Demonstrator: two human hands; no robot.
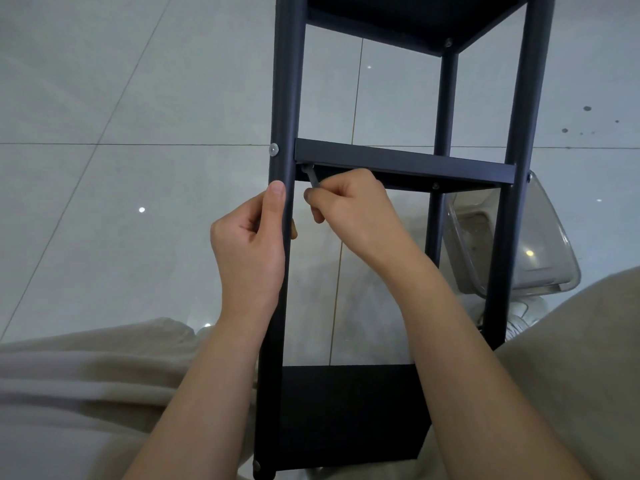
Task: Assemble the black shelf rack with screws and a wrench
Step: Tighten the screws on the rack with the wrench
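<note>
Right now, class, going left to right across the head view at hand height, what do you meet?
Left hand → front-left post it grips → wrench → right hand → rear post → clear plastic container.

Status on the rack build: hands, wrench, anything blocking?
Left hand grips the left post. Right hand pinches the wrench, head up under the middle shelf corner. Nothing blocking; clear container sits beyond the right post.

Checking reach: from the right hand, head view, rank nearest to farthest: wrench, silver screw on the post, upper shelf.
1. wrench, pinched in the right hand.
2. silver screw, left, on the post the left hand grips.
3. upper shelf, farthest, at the frame's top edge.
</note>
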